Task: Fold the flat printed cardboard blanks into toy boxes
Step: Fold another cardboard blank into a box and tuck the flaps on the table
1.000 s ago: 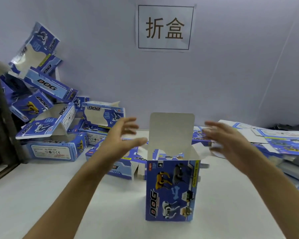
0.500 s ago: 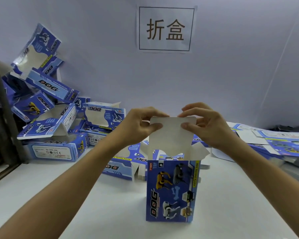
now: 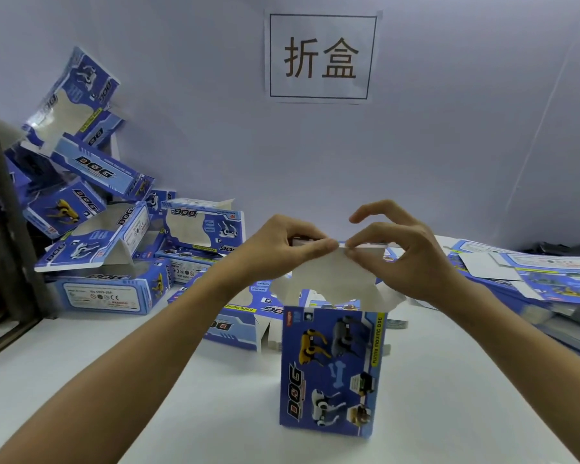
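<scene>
The box [image 3: 330,370] stands upright on the white tabletop [image 3: 449,413] right in front of me, its long axis vertical and its open end pointing up. Its printed blue face is turned toward me. "DOG" runs sideways up the lower left of that face, and a yellow strip along the right edge reads "FUNNY MOVING DOG", also turned on its side. Pictures of a yellow dog, a grey dog, a white dog and a pale bone fill the rest.

The white top flap [image 3: 335,269] rises from the back of the opening and leans toward me. My left hand [image 3: 282,242] pinches its upper edge between thumb and bent fingers, and my right hand [image 3: 399,256] pinches the same edge just beside it, thumb and forefinger closed on the card while the other fingers arch above. The narrow strip along the flap's top is creased over where I hold it. A small side flap [image 3: 387,298] sticks out at the right of the opening.

To my left, a heap of folded boxes [image 3: 114,242] leans against the wall, tipped every way, several showing "DOG" in black and red letters; one low box has a white label with a CE mark and small warning print I cannot read. To my right, flat blanks [image 3: 533,276] lie in a stack on the tabletop. On the wall behind, a white paper sign [image 3: 322,56] carries the framed characters "折盒".
</scene>
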